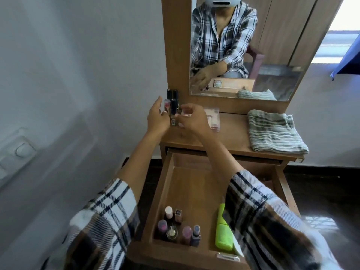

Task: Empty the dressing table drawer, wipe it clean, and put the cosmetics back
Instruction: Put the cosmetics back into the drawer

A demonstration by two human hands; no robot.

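The drawer (171,191) is pulled out under the dressing table top (229,137). Several nail polish bottles (176,228) stand in its front left corner, and a green tube (223,234) lies at its front right. A cluster of dark-capped cosmetic tubes (172,94) stands at the back left of the table top. My right hand (192,119) has curled fingers and pinches the frontmost dark-capped tube (173,112), which is upright. My left hand (157,117) is spread open with its fingertips touching the cluster from the left.
A clear palette case (213,117) lies just right of my right hand. A folded striped cloth (274,131) lies on the table's right side. The mirror (253,45) rises behind, and a grey wall (78,75) is close on the left.
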